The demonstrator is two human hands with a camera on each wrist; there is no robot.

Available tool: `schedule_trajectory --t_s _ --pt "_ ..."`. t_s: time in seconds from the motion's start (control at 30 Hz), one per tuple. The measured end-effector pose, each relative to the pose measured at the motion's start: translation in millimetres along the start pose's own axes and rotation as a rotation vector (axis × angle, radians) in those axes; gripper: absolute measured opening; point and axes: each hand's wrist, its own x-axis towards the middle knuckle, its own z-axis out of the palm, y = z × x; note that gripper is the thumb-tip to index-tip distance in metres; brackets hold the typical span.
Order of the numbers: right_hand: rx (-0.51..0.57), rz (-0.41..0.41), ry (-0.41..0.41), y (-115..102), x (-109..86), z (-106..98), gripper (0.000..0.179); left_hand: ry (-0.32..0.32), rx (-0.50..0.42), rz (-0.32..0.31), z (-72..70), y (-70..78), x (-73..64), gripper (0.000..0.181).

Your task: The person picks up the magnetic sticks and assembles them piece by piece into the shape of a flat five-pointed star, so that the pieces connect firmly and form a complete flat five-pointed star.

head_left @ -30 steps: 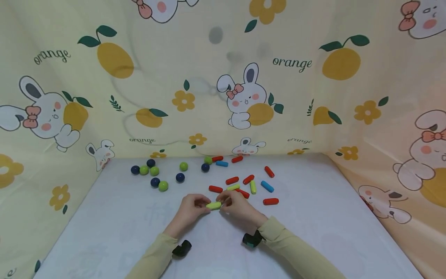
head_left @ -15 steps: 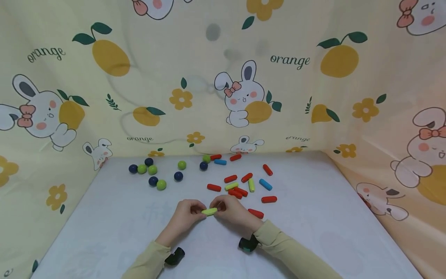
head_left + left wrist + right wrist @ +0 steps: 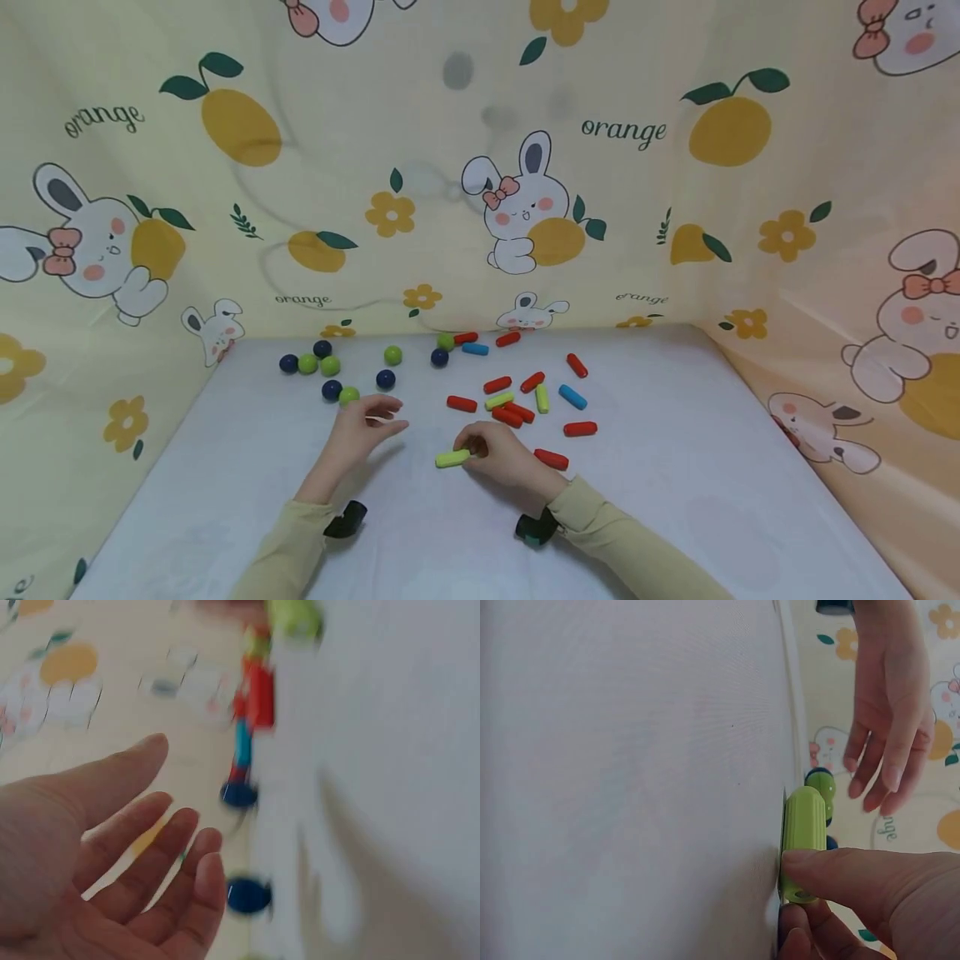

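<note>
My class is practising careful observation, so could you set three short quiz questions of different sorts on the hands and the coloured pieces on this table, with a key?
1. Multiple choice: what does the right hand pinch?
A) a red cylinder
B) a navy ball
C) a ribbed lime-green cylinder

2. True or false: the left hand grips a navy ball.

3. Count: in the head view, how many blue cylinders lie on the table?

Key:
1. C
2. False; the left hand holds nothing.
3. Two
</note>
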Motion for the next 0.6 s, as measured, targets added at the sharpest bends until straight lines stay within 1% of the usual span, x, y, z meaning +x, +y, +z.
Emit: schedule_trajectory --t_s 0.1,0.17,0.23,0.33,0.43,0.6 --pt "0.006 0.003 0.0 1 -1.1 0 0.021 0.082 0.003 0.009 -20.8 -7.2 6.4 0.036" --pt "0.01 0.002 0.0 2 -1.1 1 0.021 0.126 0.006 0.003 -32.1 -14.6 10.0 0.038" --pt "0.011 0.002 -0.001 2 -1.2 1 0.021 0.157 0.008 -0.011 -40.3 -23.2 13.0 0.04" --pt "0.011 -0.001 -0.002 3 -1.3 2 0.021 0.184 0.012 -0.018 -47.0 -35.8 17.4 0.044" --pt "0.011 -0.005 -0.001 2 -1.4 1 0.021 0.175 0.001 -0.021 -49.2 -44.3 20.6 0.047" --pt "0.009 -0.007 0.0 2 -2.0 1 0.021 0.114 0.011 -0.034 -47.7 -51.0 24.0 0.051"
